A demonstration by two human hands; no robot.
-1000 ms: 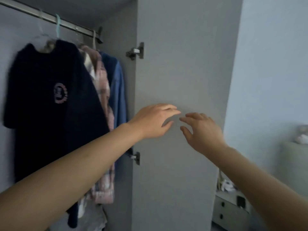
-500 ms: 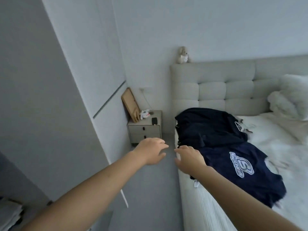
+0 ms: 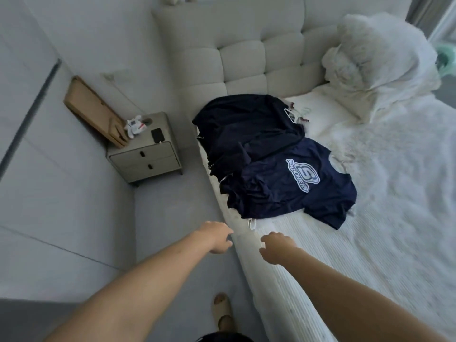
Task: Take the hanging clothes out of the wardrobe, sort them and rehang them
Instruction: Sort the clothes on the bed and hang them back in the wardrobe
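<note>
Both hands hold nothing, fingers loosely curled: the left hand (image 3: 217,236) over the floor just off the bed (image 3: 320,255), the right hand (image 3: 276,246) above its near edge. The navy T-shirt (image 3: 291,191) and darker garment (image 3: 246,129) lie crumpled beyond the fingertips, along the bed's left edge. A ribbed white cover, tufted headboard (image 3: 246,58) and grey nightstand (image 3: 148,149) surround them.

Dark navy garment (image 3: 246,129) crumpled near headboard, navy logo T-shirt (image 3: 291,191) (white crest facing up) overlapping it, both on bed
</note>
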